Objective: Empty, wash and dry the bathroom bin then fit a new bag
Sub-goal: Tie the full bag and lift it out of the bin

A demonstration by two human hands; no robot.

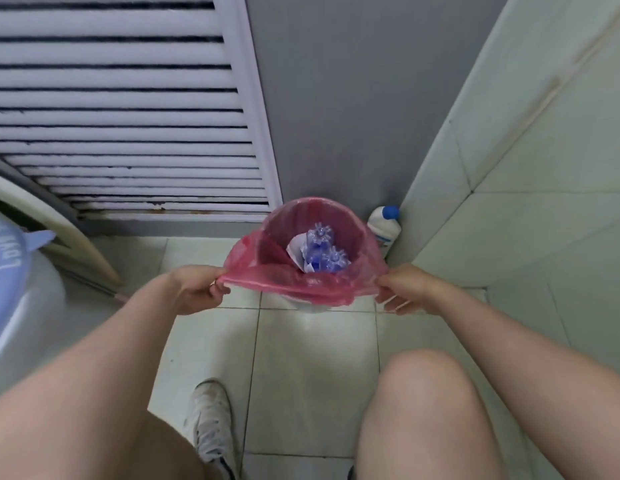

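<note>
Both hands (197, 289) (402, 289) pinch thin, crinkled pink bag (301, 289) edge.

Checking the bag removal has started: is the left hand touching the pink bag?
Touching. Head view shows the left hand pinching the pink bag at its edge.

Pretty soft, even indoor light, no harsh shadows; whole picture's a bit fuzzy, wide-angle lens bends the edges.

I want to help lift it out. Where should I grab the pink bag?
Probably the loose rim of the pink bag, from above at opposite sides. The left hand and right hand pinch it there; its edge flares free of the bin.
</note>
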